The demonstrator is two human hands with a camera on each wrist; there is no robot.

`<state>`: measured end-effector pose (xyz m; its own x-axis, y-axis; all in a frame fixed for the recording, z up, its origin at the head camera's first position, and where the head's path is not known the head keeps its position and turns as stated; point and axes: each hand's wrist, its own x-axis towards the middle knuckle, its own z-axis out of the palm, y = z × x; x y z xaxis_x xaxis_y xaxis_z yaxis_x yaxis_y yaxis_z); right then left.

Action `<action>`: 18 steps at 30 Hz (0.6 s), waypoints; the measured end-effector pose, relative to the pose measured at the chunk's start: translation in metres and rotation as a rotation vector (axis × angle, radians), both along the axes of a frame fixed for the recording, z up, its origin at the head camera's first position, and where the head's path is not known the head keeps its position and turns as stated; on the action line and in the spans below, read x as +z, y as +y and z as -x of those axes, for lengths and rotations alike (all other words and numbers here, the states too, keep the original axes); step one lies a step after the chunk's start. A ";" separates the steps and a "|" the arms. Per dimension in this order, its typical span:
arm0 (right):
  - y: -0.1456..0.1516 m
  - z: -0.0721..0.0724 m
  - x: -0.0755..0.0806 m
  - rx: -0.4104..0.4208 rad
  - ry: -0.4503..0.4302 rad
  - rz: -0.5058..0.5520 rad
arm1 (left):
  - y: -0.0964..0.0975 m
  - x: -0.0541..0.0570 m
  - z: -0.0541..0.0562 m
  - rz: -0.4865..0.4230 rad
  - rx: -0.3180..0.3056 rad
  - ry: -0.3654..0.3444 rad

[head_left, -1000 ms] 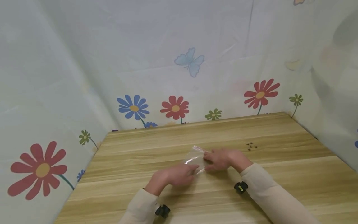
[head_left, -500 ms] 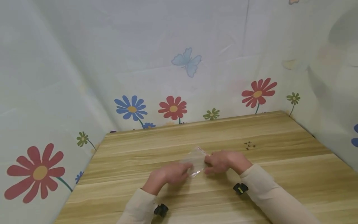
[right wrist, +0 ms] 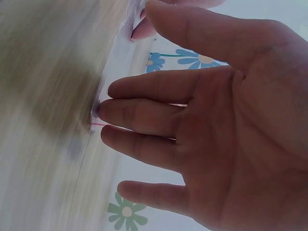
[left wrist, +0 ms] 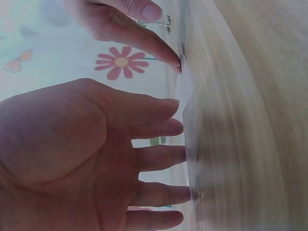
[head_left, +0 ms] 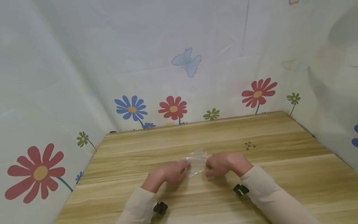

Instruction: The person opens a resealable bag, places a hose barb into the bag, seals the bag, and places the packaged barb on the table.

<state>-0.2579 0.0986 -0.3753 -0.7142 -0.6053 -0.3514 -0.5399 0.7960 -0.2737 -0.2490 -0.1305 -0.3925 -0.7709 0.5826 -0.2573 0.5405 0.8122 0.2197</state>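
Observation:
A clear plastic zip bag (head_left: 197,161) lies on the wooden table between the two hands, turned so that one corner points away. A thin red line runs along its edge by the right hand. From the left, the left hand (head_left: 173,172) reaches over the bag's near-left edge; in the left wrist view its fingers (left wrist: 161,157) are extended, with tips down at the film. The right hand (head_left: 222,163) rests at the opposite edge, and the right wrist view shows its straight fingers (right wrist: 142,115) touching the bag by the red line. Both palms hold nothing.
Several small dark metal pieces, like screws, (head_left: 249,145) lie in a cluster behind the right hand. The wooden tabletop (head_left: 134,149) meets a pale curtain (head_left: 151,62) with printed flowers at its back and sides.
The bag has turned clockwise and lies flatter, its far corner shifted right. The left hand has slid a little left along it; the right hand has stayed nearly in place.

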 end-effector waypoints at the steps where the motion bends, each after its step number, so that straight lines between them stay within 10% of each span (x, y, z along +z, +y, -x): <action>1: 0.000 0.000 0.000 0.001 -0.001 0.001 | 0.000 0.000 0.000 0.004 0.005 -0.001; 18: -0.001 -0.007 0.004 0.092 -0.009 -0.010 | -0.005 -0.009 0.002 0.120 0.127 -0.024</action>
<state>-0.2510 0.0972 -0.3712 -0.6524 -0.6648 -0.3638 -0.6089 0.7456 -0.2707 -0.2513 -0.1356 -0.4018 -0.8292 0.4448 -0.3385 0.4274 0.8948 0.1288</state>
